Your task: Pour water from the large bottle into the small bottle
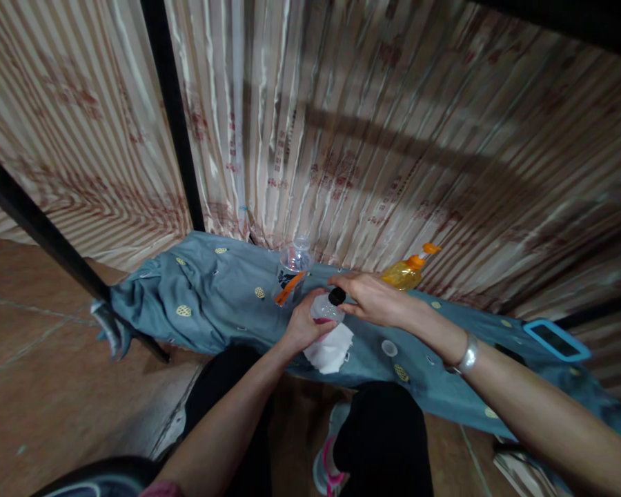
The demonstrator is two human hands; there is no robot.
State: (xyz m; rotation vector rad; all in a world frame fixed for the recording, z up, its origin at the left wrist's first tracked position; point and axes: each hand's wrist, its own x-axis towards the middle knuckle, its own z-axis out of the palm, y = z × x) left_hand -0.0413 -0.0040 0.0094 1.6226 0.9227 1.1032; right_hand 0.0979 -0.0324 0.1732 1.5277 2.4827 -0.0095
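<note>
My left hand (305,324) is wrapped round a small clear bottle (325,308) with a black cap (337,297). At its top, my right hand (370,297) has its thumb and fingers closed about the cap. A white tissue (331,348) lies on the cloth just below the bottle. Beside my left hand stands a clear plastic bottle (292,275) with an orange and black label. Behind my right hand, partly covered by it, is a pump bottle (404,274) of yellow liquid with an orange pump head.
A blue-grey cloth (222,297) with pineapple prints covers the narrow surface. On it lie a small round pale disc (390,347) and a blue-framed flat object (556,340). Black metal posts (173,103) and a striped curtain (341,138) stand behind.
</note>
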